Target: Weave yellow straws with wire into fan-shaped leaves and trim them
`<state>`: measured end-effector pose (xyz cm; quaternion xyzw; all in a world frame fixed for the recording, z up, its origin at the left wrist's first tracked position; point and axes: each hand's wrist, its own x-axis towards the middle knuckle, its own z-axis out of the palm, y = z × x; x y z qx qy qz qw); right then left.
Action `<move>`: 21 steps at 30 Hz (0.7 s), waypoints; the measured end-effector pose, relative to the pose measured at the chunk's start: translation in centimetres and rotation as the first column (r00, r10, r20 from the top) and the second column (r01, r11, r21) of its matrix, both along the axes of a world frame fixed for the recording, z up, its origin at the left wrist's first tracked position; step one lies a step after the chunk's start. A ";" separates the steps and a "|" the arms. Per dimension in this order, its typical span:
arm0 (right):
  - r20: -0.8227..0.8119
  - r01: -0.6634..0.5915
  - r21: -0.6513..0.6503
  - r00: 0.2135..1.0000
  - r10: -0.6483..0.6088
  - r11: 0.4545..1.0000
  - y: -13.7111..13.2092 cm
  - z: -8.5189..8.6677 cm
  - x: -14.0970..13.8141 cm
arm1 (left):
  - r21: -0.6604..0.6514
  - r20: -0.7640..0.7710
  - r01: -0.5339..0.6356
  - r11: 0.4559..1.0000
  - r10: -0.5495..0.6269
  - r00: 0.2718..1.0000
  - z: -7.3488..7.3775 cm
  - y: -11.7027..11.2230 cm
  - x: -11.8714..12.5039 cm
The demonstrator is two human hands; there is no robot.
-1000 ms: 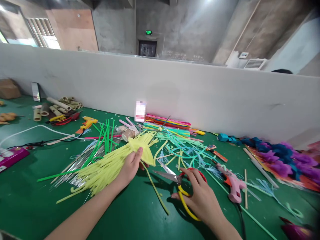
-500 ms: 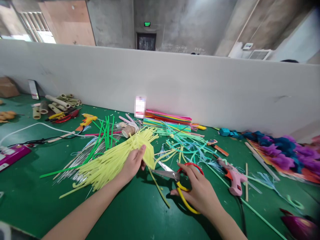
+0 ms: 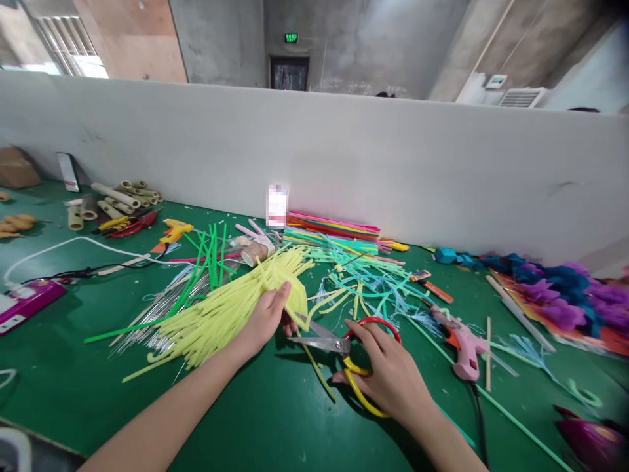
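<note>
My left hand (image 3: 269, 318) pinches the edge of a flat yellow piece (image 3: 296, 298), which looks made of fuzzy pipe cleaners. Under that hand and to its left spreads a big bundle of yellow pipe cleaners (image 3: 216, 313). My right hand (image 3: 386, 367) has its fingers in the handles of a pair of scissors (image 3: 339, 344), one red and one yellow. The blades are apart and point left, with their tips at the lower edge of the yellow piece beside my left fingers. A yellow strand (image 3: 319, 373) hangs down onto the table past the blades.
Green pipe cleaners (image 3: 211, 259) and silvery wires (image 3: 162, 328) lie left. Blue-green strands (image 3: 378, 288) and colourful bundles (image 3: 334, 226) lie behind. A pink glue gun (image 3: 464, 351) is at right, a yellow one (image 3: 175, 231) at left. A white partition (image 3: 393, 164) borders the green table.
The scissors have moved slightly left, bringing the open blades closer to my left fingers and over the edge of the yellow piece. My left hand keeps its pinch.
</note>
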<state>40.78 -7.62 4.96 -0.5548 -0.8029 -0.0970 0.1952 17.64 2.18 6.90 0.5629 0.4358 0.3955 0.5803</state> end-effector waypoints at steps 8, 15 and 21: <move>0.051 -0.018 0.091 0.999 0.013 0.996 -0.1 0.1 -0.6 | -0.066 0.034 -0.042 0.997 0.044 0.998 0.0 -0.1 0.2; 0.061 -0.048 0.120 0.997 0.041 0.992 -0.2 0.2 -0.6 | -0.081 0.067 -0.043 0.996 0.049 0.997 0.1 -0.2 0.2; 0.080 -0.076 0.117 0.995 0.067 0.990 -0.6 0.7 -0.8 | -0.074 0.099 -0.022 0.997 0.029 0.995 0.2 -0.1 0.1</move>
